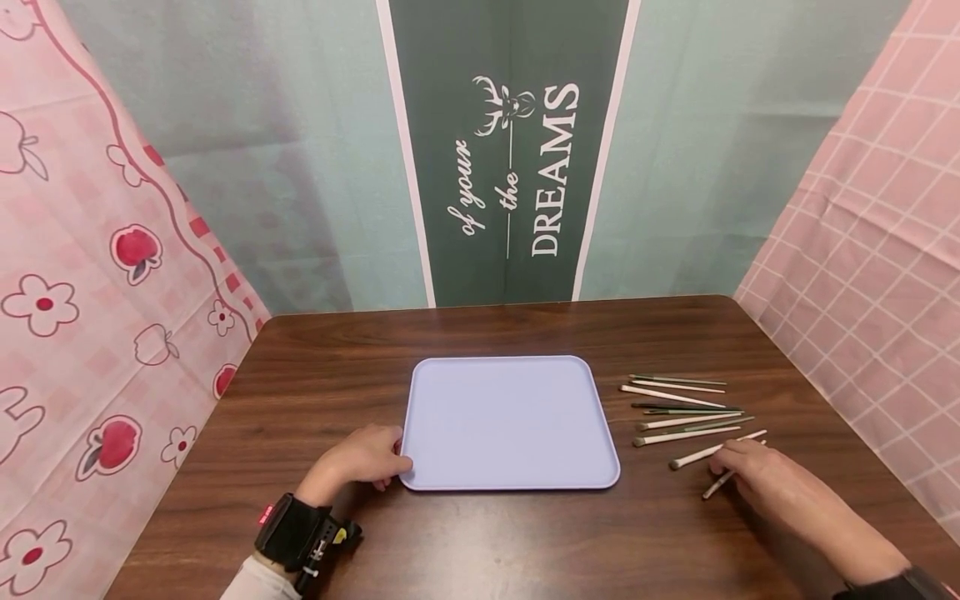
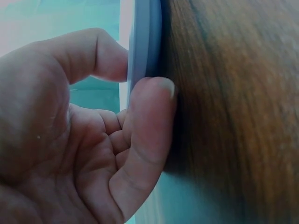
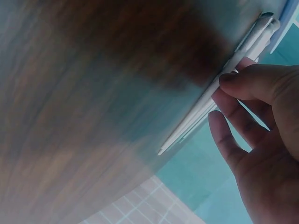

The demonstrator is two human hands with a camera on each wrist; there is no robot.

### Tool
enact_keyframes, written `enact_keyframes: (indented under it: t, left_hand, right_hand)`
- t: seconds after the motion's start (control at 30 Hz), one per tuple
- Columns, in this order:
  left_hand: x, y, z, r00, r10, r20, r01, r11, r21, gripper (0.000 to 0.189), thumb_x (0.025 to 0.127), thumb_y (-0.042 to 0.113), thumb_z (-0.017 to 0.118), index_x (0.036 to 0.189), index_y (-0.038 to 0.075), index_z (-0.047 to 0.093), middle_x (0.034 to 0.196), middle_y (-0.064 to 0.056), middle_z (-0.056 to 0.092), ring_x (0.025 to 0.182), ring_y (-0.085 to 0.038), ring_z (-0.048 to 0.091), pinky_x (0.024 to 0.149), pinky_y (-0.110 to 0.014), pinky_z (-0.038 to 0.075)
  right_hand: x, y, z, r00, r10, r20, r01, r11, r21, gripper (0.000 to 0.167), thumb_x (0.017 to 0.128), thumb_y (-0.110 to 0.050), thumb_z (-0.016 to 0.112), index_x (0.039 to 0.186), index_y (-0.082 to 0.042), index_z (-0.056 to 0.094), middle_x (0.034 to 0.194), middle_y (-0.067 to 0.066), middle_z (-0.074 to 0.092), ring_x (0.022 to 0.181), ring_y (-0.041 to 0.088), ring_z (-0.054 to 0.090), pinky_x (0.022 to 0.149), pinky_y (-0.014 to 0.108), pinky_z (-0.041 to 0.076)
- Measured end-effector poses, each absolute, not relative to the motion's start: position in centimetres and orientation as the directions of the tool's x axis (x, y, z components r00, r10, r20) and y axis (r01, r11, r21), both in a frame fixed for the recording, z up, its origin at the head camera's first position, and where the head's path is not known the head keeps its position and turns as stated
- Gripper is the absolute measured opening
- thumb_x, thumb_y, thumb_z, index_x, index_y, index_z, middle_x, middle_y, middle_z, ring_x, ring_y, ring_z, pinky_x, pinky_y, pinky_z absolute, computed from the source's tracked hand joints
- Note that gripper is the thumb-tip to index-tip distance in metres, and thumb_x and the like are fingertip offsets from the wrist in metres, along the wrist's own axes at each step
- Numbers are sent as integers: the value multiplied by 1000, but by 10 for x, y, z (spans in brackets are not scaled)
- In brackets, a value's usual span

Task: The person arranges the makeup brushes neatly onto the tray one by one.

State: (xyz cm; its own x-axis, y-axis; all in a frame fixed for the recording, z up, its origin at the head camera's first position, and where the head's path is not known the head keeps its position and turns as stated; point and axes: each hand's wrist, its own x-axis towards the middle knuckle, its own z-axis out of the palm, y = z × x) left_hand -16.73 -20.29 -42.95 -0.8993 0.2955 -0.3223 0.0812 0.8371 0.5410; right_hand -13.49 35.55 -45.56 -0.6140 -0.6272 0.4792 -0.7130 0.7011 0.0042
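A pale lavender tray (image 1: 510, 425) lies flat on the wooden table. At its near left corner, my left hand (image 1: 363, 457) pinches the rim; the left wrist view shows the tray's edge (image 2: 140, 51) between thumb and finger. On the right, my right hand (image 1: 776, 487) pinches a slim makeup brush (image 1: 717, 485) with its head pointing toward the near left. That brush lies low along the tabletop in the right wrist view, and the hand covers part of its handle in the head view. Just beyond is a white-handled makeup brush (image 1: 697, 455), close to the fingertips.
Several more makeup brushes, with white, green and dark handles, lie roughly side by side right of the tray, among them a white one (image 1: 686, 436) and a dark one (image 1: 675, 406). Fabric hangs behind the wooden table (image 1: 480, 542) and along both sides.
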Motion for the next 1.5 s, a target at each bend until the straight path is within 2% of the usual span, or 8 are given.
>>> enact_keyframes:
  t: [0.23,0.7,1.1,1.3,1.5]
  left_hand:
    - [-167,-204,-431,-899,301,-319,85,834,546,14,84,16,68,81,9,57,62,-2,59,50,-14,60,49,-28,48]
    - [-167,-204,-433,-899,300,-320,86,835,543,14,84,17,69,81,10,56,62,-2,59,50,-13,61,49,-27,49]
    - [-168,-203,-433,-899,299,-319,93,844,529,15,84,17,69,80,10,56,61,-2,60,49,-14,60,48,-28,48]
    - [-169,-204,-432,-901,290,-322,85,847,525,15,84,17,69,80,10,57,62,-2,60,50,-13,61,48,-28,48]
    - [-170,-204,-432,-901,290,-322,87,848,522,15,85,18,69,81,10,57,61,-1,60,50,-13,61,49,-27,48]
  right_hand:
    - [-137,358,-455,-607,-647,461,-730,683,-3,54,49,11,81,79,-26,56,80,-19,50,72,-1,48,61,16,37]
    - [-140,355,-455,-591,-680,434,-755,656,-2,51,52,13,67,74,-27,42,76,-21,36,72,-4,32,61,13,22]
    - [-139,358,-461,-588,-693,417,-763,646,-3,50,49,11,63,75,-25,41,78,-22,32,72,-5,30,60,13,22]
    - [-142,347,-442,-548,-719,428,-781,623,46,36,53,1,56,77,-23,43,82,-20,31,73,-2,32,62,14,25]
    - [-146,329,-427,-526,-720,452,-784,617,69,37,51,0,57,79,-21,45,83,-19,33,72,1,36,62,17,28]
